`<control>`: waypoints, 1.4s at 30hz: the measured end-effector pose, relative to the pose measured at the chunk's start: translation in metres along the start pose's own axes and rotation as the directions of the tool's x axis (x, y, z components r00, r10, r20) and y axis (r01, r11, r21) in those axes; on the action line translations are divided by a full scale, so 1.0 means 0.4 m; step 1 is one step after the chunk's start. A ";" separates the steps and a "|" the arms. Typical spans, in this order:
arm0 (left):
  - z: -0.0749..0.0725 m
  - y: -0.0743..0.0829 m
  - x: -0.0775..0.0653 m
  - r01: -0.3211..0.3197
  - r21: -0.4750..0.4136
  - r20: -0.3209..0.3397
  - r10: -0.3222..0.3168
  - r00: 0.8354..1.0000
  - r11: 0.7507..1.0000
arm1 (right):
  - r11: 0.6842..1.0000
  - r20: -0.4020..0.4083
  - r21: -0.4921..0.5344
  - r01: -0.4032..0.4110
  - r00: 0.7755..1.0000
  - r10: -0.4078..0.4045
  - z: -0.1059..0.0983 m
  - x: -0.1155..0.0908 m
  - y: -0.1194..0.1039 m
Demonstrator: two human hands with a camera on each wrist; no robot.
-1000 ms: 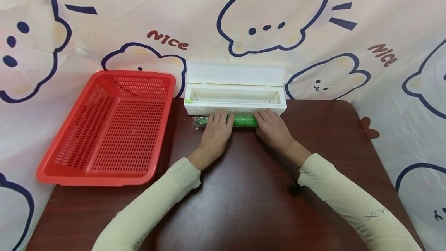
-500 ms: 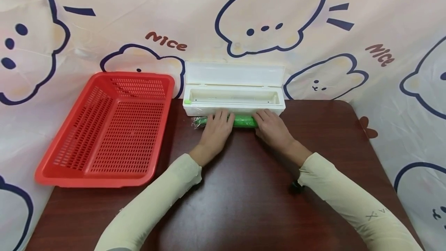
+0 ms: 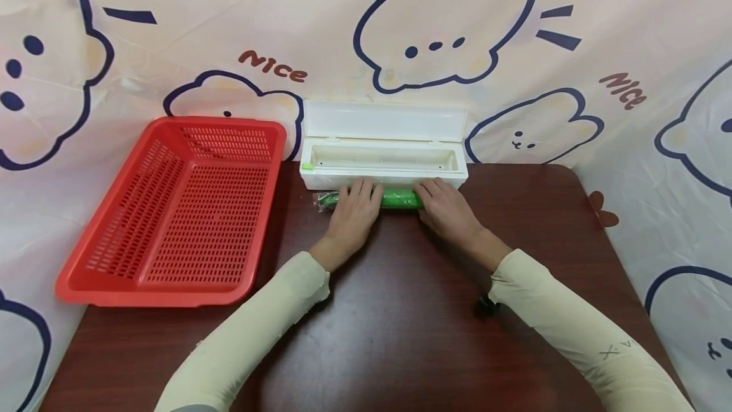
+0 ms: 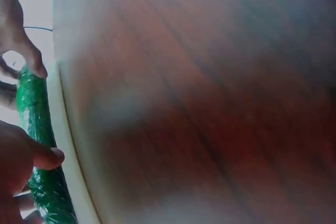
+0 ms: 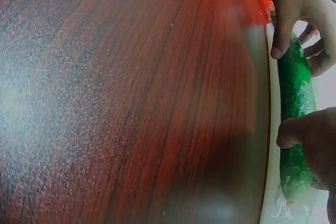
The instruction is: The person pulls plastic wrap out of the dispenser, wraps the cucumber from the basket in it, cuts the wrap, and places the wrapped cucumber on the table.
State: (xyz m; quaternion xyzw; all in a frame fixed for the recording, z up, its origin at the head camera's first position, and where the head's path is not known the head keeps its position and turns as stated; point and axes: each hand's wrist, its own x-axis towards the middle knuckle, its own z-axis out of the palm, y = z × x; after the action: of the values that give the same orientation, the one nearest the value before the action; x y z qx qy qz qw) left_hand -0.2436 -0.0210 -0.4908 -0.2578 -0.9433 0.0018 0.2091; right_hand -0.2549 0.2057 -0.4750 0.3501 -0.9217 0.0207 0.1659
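Note:
A green cucumber point(image 3: 400, 198) in clear plastic film lies crosswise right in front of a long white cling film dispenser point(image 3: 383, 180), whose lid point(image 3: 386, 121) stands raised. My left hand point(image 3: 353, 212) grips the cucumber left of its middle, thumb on the near side and fingers over the far side. At the right end my right hand point(image 3: 452, 215) holds it the same way. Crumpled film point(image 3: 323, 201) sticks out past the left end. In the right wrist view, the film-covered cucumber point(image 5: 296, 90) shows between both thumbs, and loose film point(image 5: 286, 208) hangs at its near end.
To the left stands a red plastic basket point(image 3: 211, 221) with perforated walls and nothing in it. The dark brown table point(image 3: 400, 336) meets a patterned cloth point(image 3: 332, 18) at the back and sides. A small black object point(image 3: 486, 305) shows below the right cuff.

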 end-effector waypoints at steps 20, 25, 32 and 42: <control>-0.241 -0.246 0.070 0.173 -0.286 0.199 -0.118 0.973 0.943 | 1.000 -0.016 0.003 -0.001 1.000 0.001 -0.005 -0.003 0.004; -0.210 -0.289 0.067 0.110 -0.266 0.277 -0.033 0.960 0.958 | 1.000 -0.018 0.015 0.001 1.000 -0.001 -0.001 -0.002 0.004; -0.176 -0.303 0.080 0.084 -0.225 0.318 -0.009 0.948 0.971 | 1.000 0.001 0.019 0.003 1.000 -0.003 0.001 -0.004 0.003; -0.168 -0.285 0.099 0.096 -0.158 0.370 -0.031 0.929 0.983 | 1.000 0.007 0.021 -0.002 1.000 0.002 0.001 -0.007 0.005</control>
State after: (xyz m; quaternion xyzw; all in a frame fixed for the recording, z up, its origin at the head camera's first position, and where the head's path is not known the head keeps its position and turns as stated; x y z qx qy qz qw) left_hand -0.3031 -0.1075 -0.4014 -0.2393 -0.9701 -0.0391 0.0065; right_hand -0.2545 0.2089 -0.4761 0.3509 -0.9224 0.0293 0.1588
